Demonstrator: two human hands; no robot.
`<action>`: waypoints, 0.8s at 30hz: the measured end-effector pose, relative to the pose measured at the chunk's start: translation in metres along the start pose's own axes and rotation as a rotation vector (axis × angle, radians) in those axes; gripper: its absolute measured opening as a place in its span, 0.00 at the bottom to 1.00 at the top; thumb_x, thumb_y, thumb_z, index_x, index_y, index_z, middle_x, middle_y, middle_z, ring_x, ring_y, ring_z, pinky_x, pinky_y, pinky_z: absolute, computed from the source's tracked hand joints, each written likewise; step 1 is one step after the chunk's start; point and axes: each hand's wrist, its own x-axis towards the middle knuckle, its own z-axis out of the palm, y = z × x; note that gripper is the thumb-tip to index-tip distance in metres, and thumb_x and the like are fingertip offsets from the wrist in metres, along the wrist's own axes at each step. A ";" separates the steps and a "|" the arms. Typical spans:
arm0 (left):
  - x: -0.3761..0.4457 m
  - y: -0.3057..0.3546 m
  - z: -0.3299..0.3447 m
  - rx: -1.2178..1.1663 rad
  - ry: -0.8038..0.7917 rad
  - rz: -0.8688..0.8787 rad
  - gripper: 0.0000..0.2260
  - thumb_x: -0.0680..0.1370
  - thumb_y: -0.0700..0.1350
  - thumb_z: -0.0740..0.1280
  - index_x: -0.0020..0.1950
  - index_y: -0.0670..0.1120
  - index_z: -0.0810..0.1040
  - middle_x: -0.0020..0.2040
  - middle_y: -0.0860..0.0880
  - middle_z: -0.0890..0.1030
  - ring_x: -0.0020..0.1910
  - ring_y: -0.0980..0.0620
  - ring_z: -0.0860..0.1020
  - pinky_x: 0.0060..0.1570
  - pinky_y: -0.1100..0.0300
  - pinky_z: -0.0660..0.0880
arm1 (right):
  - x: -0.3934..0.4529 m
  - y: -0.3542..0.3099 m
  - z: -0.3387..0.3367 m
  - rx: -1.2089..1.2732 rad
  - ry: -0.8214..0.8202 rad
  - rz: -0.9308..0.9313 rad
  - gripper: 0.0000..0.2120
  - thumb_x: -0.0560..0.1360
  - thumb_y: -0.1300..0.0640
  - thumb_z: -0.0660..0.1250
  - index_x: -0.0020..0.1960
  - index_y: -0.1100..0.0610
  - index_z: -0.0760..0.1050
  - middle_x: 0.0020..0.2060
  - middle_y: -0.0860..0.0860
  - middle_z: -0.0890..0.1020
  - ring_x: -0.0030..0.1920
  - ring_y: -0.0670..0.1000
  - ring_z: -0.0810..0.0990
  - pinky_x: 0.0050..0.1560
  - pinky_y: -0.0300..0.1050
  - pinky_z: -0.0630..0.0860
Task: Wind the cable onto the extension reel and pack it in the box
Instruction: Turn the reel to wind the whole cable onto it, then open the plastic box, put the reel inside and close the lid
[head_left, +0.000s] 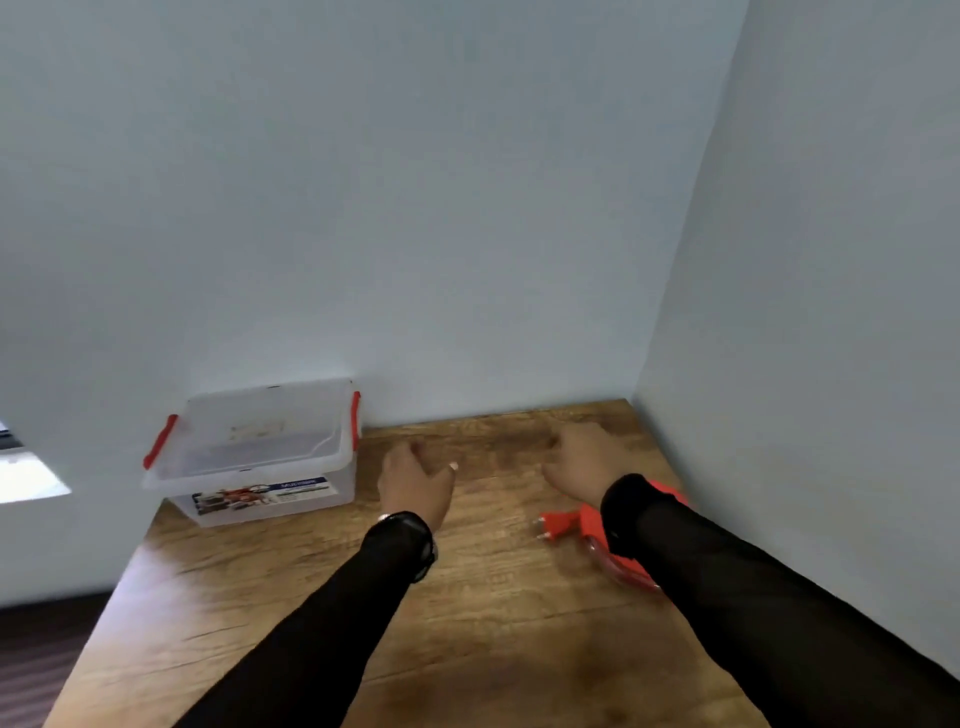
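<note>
The orange extension reel (592, 522) lay on the wooden table (311, 597) at its right side, near the right-hand wall. Most of it was hidden beneath the right forearm's black sleeve (727, 587); only its left edge, part of its far rim and a loop of cable (618, 569) at its near side could be seen. How much cable was wound on could not be determined. The plug (553, 525) projected from the reel's left side, lying flat with its pins pointing left toward the table's middle, its long axis running left to right.

The left hand (415, 480) rested palm down on the table, fingers loosely spread, gripping nothing. The right hand (587, 462) likewise lay flat beyond the reel, fingers extended, holding nothing. Motion blur softened both hands.

The clear plastic box (260, 467) stood at the far left corner against the wall, lid on, with red latches at either end. Its label was illegible and its contents indistinct.
</note>
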 end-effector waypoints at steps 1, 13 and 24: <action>0.010 -0.004 -0.014 0.074 0.079 0.047 0.25 0.72 0.47 0.72 0.65 0.43 0.69 0.63 0.42 0.73 0.63 0.42 0.72 0.64 0.51 0.69 | 0.007 -0.019 0.004 0.050 -0.021 -0.097 0.14 0.69 0.50 0.68 0.52 0.54 0.77 0.50 0.52 0.82 0.52 0.55 0.79 0.47 0.43 0.74; 0.048 -0.075 -0.108 0.712 0.059 0.118 0.32 0.68 0.62 0.68 0.66 0.51 0.65 0.70 0.49 0.66 0.72 0.46 0.62 0.72 0.42 0.53 | 0.030 -0.159 0.065 0.408 -0.186 -0.449 0.23 0.72 0.46 0.67 0.66 0.47 0.69 0.61 0.46 0.76 0.62 0.48 0.73 0.57 0.40 0.68; -0.040 -0.085 -0.066 0.823 -0.010 0.266 0.23 0.73 0.58 0.64 0.66 0.55 0.66 0.78 0.50 0.48 0.72 0.45 0.59 0.68 0.46 0.53 | 0.014 -0.135 0.088 0.709 -0.283 -0.177 0.32 0.75 0.40 0.63 0.74 0.46 0.55 0.72 0.48 0.64 0.71 0.53 0.65 0.67 0.50 0.66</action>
